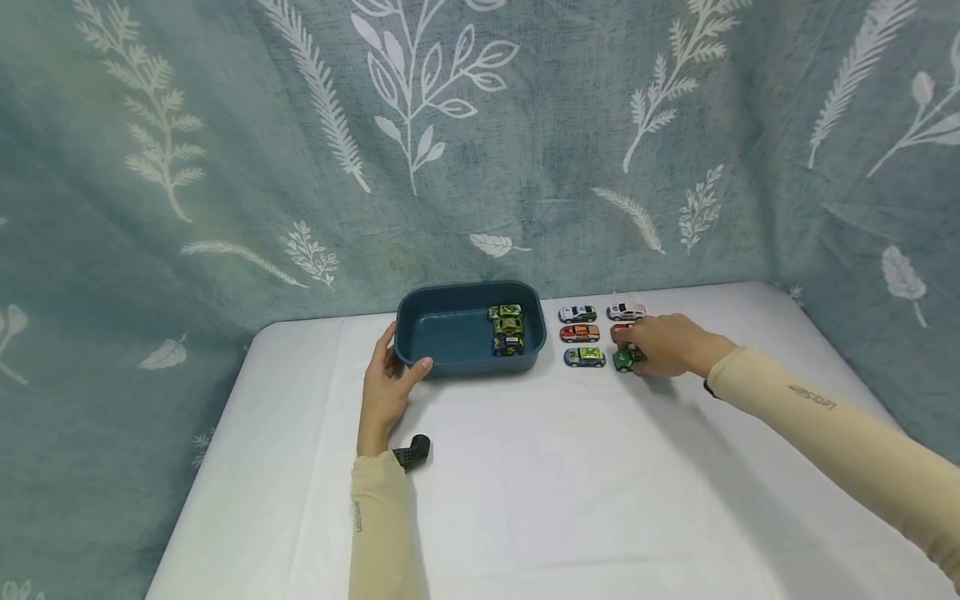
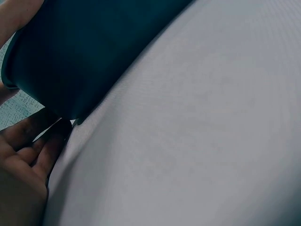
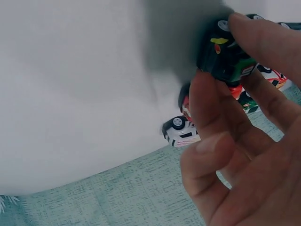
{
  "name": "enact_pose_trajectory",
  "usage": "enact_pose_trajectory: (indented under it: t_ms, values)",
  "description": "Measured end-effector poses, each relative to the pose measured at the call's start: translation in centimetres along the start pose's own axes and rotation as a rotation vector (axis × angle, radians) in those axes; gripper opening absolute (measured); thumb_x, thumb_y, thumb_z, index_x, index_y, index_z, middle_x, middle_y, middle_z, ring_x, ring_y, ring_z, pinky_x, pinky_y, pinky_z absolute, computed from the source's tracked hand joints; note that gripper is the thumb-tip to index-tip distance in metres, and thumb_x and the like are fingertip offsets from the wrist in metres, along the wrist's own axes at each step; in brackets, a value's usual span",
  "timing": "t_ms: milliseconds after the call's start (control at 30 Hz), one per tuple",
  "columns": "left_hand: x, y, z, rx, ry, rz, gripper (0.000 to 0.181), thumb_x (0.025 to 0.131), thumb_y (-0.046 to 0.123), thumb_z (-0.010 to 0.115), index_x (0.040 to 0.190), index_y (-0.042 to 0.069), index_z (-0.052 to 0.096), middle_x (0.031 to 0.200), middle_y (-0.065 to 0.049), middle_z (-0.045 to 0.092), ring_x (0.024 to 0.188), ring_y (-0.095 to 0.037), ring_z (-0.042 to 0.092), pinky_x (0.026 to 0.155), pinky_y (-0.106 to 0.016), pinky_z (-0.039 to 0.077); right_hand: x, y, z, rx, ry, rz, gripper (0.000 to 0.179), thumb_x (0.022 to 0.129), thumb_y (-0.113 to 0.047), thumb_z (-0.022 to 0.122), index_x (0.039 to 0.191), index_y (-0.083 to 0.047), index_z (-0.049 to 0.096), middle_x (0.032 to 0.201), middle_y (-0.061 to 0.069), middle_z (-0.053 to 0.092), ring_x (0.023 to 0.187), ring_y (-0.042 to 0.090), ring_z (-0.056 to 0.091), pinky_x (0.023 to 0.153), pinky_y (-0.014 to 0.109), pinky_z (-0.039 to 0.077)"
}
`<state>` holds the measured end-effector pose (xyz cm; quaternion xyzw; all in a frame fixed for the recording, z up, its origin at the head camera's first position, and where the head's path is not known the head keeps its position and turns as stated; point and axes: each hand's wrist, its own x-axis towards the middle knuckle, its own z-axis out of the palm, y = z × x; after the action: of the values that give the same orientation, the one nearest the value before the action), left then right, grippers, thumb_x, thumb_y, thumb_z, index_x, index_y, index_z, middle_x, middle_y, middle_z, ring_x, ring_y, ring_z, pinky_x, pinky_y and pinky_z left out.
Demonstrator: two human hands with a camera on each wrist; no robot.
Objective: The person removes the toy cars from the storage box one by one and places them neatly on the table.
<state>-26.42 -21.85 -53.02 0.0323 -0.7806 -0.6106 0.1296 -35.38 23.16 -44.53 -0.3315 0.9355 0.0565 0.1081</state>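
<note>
My left hand (image 1: 385,390) grips the left end of a dark blue plastic bin (image 1: 468,368), thumb at the front rim and fingers round the outer side. In the left wrist view, fingers (image 2: 28,146) reach the bin's lower corner (image 2: 70,80). Three toy cars (image 1: 507,325) sit at the bin's right end. My right hand (image 1: 671,344) pinches a dark green toy car (image 1: 624,360) between thumb and fingers, at the front of the right column of cars. In the right wrist view, the green car (image 3: 228,54) is partly covered by fingers; whether it touches the table is unclear.
Left of my right hand stand a white-green car (image 1: 577,314), a red-orange car (image 1: 580,333) and a blue-yellow car (image 1: 585,357). A white car (image 1: 626,311) and a partly hidden red car (image 1: 617,331) lie behind the green one. A leaf-patterned curtain (image 1: 450,208) backs the white table (image 1: 525,483).
</note>
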Motion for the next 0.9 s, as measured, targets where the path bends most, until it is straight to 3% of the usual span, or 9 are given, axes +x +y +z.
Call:
enact_pose_trajectory:
  t_ms: [267, 533, 700, 900]
  values:
    - [0.4, 0.1, -0.1, 0.002, 0.007, 0.009, 0.089, 0.090, 0.031, 0.087, 0.165, 0.032, 0.038, 0.155, -0.021, 0.055, 0.144, -0.036, 0.053, 0.123, -0.053, 0.039, -0.4, 0.4, 0.3, 0.036, 0.059, 0.030, 0.045, 0.088, -0.021, 0.087, 0.129, -0.011, 0.074, 0.123, 0.014, 0.076, 0.110, 0.041, 0.073, 0.085, 0.062, 0.060]
    - [0.4, 0.2, -0.2, 0.030, 0.001, 0.017, 0.088, 0.090, 0.042, 0.086, 0.164, 0.037, 0.039, 0.156, -0.019, 0.055, 0.144, -0.034, 0.054, 0.123, -0.055, 0.040, -0.5, 0.7, 0.7, 0.015, 0.083, 0.046, 0.036, 0.088, -0.026, 0.087, 0.118, -0.010, 0.076, 0.108, 0.008, 0.077, 0.098, 0.032, 0.074, 0.078, 0.056, 0.061]
    - [0.3, 0.3, -0.3, 0.029, 0.012, 0.020, 0.088, 0.090, 0.038, 0.087, 0.164, 0.035, 0.039, 0.153, -0.020, 0.057, 0.142, -0.036, 0.055, 0.122, -0.055, 0.040, -0.3, 1.1, 0.6, 0.014, 0.099, 0.052, 0.029, 0.085, -0.025, 0.089, 0.107, -0.013, 0.076, 0.097, 0.004, 0.074, 0.088, 0.027, 0.072, 0.073, 0.053, 0.061]
    - [0.0, 0.1, -0.1, 0.036, 0.002, 0.006, 0.088, 0.091, 0.038, 0.086, 0.165, 0.033, 0.039, 0.155, -0.020, 0.056, 0.144, -0.036, 0.054, 0.123, -0.053, 0.040, -0.4, 0.8, -0.1, 0.023, 0.079, 0.066, 0.041, 0.082, -0.031, 0.093, 0.115, -0.013, 0.076, 0.103, 0.004, 0.076, 0.095, 0.028, 0.074, 0.078, 0.055, 0.061]
